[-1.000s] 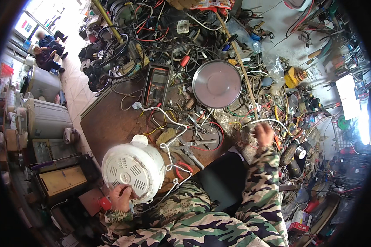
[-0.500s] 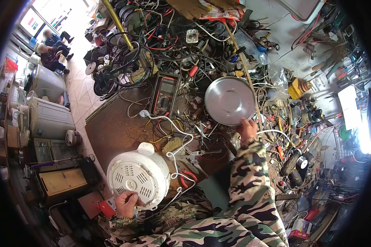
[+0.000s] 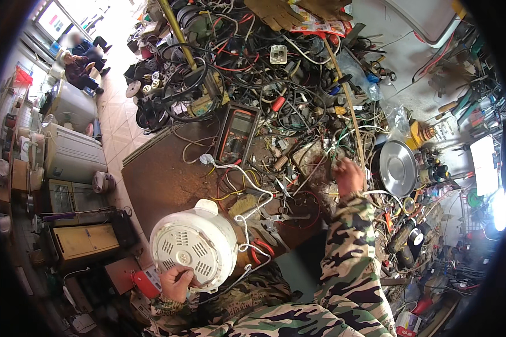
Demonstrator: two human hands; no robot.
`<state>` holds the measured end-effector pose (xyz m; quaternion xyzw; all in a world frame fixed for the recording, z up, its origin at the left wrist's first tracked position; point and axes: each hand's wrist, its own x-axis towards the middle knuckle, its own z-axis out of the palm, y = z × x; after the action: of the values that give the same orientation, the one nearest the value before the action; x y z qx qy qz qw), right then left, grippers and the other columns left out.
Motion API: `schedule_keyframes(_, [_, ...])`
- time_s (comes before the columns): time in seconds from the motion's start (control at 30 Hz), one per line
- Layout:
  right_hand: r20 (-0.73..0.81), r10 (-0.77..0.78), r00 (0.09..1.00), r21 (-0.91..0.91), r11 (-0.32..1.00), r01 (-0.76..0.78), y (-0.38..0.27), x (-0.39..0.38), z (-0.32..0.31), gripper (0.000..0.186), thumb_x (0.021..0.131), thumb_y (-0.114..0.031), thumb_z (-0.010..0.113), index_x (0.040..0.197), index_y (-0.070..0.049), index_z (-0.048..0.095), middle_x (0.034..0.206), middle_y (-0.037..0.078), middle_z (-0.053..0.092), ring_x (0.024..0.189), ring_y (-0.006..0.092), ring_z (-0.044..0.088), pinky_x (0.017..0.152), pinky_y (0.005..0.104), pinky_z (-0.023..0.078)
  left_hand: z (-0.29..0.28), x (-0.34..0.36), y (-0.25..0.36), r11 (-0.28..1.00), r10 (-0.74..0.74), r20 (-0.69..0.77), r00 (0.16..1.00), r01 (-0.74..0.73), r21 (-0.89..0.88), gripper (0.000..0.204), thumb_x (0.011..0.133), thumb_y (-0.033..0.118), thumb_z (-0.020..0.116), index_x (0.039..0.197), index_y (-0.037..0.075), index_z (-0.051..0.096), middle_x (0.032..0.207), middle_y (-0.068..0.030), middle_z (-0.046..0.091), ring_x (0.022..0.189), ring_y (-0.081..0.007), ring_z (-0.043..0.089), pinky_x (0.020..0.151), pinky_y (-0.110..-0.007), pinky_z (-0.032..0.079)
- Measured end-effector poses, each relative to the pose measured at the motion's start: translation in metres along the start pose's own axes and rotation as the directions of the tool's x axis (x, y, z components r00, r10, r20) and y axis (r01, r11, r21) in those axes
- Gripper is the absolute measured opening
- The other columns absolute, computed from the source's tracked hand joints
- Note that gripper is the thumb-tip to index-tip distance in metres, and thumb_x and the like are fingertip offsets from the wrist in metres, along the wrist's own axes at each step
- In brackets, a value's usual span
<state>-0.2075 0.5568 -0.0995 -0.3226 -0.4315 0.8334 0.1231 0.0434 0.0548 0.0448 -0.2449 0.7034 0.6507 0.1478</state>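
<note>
A white rice cooker body (image 3: 222,238) lies tipped on its side at the bench's near edge, its vented round base facing left and toward me. My left hand (image 3: 176,283) is closed at the lower edge of that base, thumb and fingers pinched there. Over the clutter at centre right is my right hand (image 3: 349,177), its fingers loosely bent and apart with nothing visible in them. Away to its right rests a shallow round metal pan (image 3: 398,168), untouched. From the cooker's side a white power cord (image 3: 243,218) winds up toward a multimeter (image 3: 238,135).
Tangled wires and parts (image 3: 298,84) cover the bench's far side. Red-handled pliers (image 3: 258,251) lie beside the cooker, scissors (image 3: 282,188) farther up. A long wooden strip (image 3: 348,104) crosses the clutter. At far left, two people (image 3: 84,62) sit near household appliances (image 3: 73,154).
The metal pan has gone from the middle of the bench to the right, and my right hand has let go of it. My left hand stays on the rice cooker. The view has shifted slightly.
</note>
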Motion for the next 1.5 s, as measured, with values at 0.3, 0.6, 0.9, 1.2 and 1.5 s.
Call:
schedule_keyframes(0.3, [0.279,-0.279,0.919,-0.842,0.388,0.374,0.082,0.106,0.199,0.065,0.086,-0.052,0.078,0.113,0.006,0.07,0.096,0.031,0.073,0.093,0.0463,0.072,0.079,0.0528,0.055,0.007,-0.003,-0.01,0.987,-0.107,-0.119,0.987,0.091,-0.129,0.013,0.097,0.003,0.068,0.105,-0.007,0.071,0.081,-0.0154,0.074,0.065,-0.0211,0.073,0.06,-0.031,0.061])
schedule_keyframes(0.6, [0.278,-0.354,0.893,-0.857,0.329,0.397,0.085,0.103,0.201,0.041,0.075,-0.034,0.08,0.092,0.002,0.072,0.091,0.029,0.072,0.089,0.0497,0.069,0.08,0.0538,0.054,0.012,-0.008,0.005,0.984,-0.12,-0.094,0.988,0.106,-0.14,0.013,0.095,-0.001,0.07,0.106,-0.008,0.072,0.087,-0.0168,0.076,0.073,-0.0226,0.076,0.066,-0.034,0.065])
schedule_keyframes(0.9, [0.423,-0.426,0.8,-0.767,0.302,0.566,0.073,0.068,0.206,0.025,0.087,-0.023,0.076,0.092,0.002,0.071,0.089,0.023,0.074,0.085,0.043,0.072,0.074,0.0489,0.055,0.001,-0.006,-0.005,0.997,-0.055,-0.056,0.997,0.053,-0.05,0.013,0.094,-0.002,0.072,0.106,-0.007,0.073,0.086,-0.0164,0.076,0.074,-0.021,0.076,0.068,-0.032,0.063])
schedule_keyframes(1.2, [0.615,-0.345,0.709,-0.778,-0.408,0.477,0.076,0.086,0.24,0.017,0.092,-0.01,0.064,0.102,0.004,0.063,0.095,0.022,0.073,0.078,0.0343,0.076,0.063,0.0434,0.061,0.006,-0.013,-0.01,0.986,-0.09,-0.07,0.993,0.08,-0.145,0.014,0.095,-0.002,0.072,0.107,-0.007,0.073,0.087,-0.0153,0.076,0.074,-0.0209,0.075,0.07,-0.033,0.064])
schedule_keyframes(1.5, [0.49,-0.129,0.862,-0.826,-0.385,0.412,0.055,0.088,0.266,0.037,0.092,-0.015,0.07,0.115,0.011,0.057,0.101,0.026,0.076,0.09,0.0366,0.077,0.074,0.0445,0.062,0.003,-0.013,-0.015,0.984,-0.099,-0.091,0.991,0.084,-0.155,0.013,0.095,-0.004,0.069,0.106,-0.009,0.073,0.083,-0.0171,0.075,0.071,-0.0216,0.074,0.067,-0.036,0.064])
